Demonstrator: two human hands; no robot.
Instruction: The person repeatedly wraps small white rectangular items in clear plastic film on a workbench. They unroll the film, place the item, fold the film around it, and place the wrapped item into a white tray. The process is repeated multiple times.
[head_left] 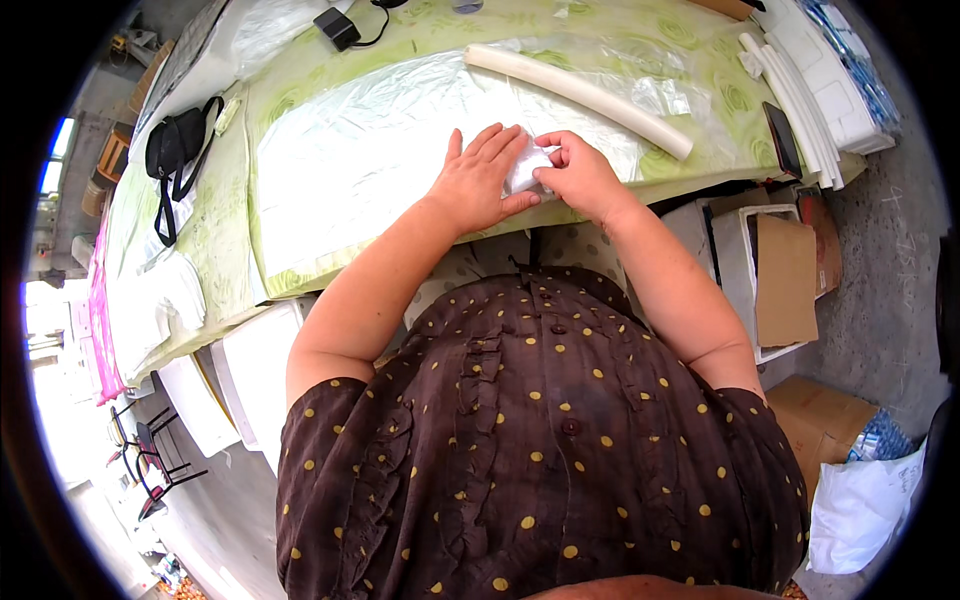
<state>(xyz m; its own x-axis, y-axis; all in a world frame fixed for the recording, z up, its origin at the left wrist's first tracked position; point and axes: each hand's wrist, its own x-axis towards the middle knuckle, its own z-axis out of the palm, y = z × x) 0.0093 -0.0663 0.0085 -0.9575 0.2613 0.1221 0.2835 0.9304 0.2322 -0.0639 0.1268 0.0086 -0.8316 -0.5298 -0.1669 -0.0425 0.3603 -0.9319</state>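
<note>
On the near part of the table, a small white folded piece, paper or thin plastic, lies between my hands. My left hand rests flat over its left side with the fingers stretched out and the thumb along its near edge. From the right, my right hand pinches the piece's right edge between thumb and bent fingers. Under both hands spreads a large shiny white plastic sheet. Part of the small piece is hidden beneath my left fingers.
A long cream roll lies beyond my hands. A black bag sits at the left, a black adapter at the far side. Along the right edge are a dark phone and white tubes. Cardboard stands below.
</note>
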